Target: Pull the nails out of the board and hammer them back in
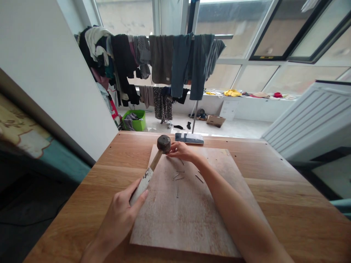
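Observation:
My left hand [122, 213] is wrapped round the pale wooden handle of a mallet [153, 162], whose dark round head [163, 143] hangs over the far left corner of a worn wooden board [186, 215]. My right hand [181, 150] reaches to that corner with fingers pinched just beside the mallet head; what they pinch is too small to make out. Several loose nails [179, 176] lie scattered on the board below my right wrist.
The board lies on a wooden table [287, 190]. A phone or small flat device [189, 138] sits at the table's far edge. Beyond are a rack of hanging clothes [161, 62], a green basket [135, 119] and a white radiator [309, 120] at right.

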A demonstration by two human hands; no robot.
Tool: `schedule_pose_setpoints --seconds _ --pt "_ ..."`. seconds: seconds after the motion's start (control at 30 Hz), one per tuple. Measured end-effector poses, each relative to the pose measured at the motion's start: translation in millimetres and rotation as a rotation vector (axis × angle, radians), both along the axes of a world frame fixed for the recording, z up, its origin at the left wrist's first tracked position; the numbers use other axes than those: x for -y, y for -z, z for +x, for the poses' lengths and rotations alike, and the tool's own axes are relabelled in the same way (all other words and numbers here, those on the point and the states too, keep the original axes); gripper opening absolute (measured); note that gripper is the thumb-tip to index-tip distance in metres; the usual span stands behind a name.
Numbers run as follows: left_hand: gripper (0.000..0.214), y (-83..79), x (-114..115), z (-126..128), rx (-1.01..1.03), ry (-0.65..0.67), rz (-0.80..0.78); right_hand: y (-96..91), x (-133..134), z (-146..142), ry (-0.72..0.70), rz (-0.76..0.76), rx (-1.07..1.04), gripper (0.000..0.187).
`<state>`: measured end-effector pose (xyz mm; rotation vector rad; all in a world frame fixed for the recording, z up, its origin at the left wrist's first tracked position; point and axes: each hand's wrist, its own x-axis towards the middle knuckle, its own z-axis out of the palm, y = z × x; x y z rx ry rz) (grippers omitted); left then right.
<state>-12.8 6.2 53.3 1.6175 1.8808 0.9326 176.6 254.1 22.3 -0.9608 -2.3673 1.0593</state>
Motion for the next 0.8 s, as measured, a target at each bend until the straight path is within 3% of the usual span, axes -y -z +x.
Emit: schedule_pose_setpoints --seconds 0.17,0.4,0.6,0.8 --pt "0.042 5.8 -2.7 2.5 -0.001 0.028 -0.015 -4.2 -1.4 2.6 0.0 0.007 0.04 0.012" --pt "0.043 6.8 -2.3 4.6 -0.019 0.034 -0.014 -29.9 -2.5 23.6 0.015 0.001 0.248 0.026" --pt "0.049 26.6 -1.0 6.5 0.026 0.014 -0.004 -43.4 10.4 32.3 0.065 0.057 0.51 0.042" --pt "0.053 36.7 3.2 7.8 0.048 -0.075 0.057 -42.5 19.2 19.8 0.063 0.086 0.535 0.041"
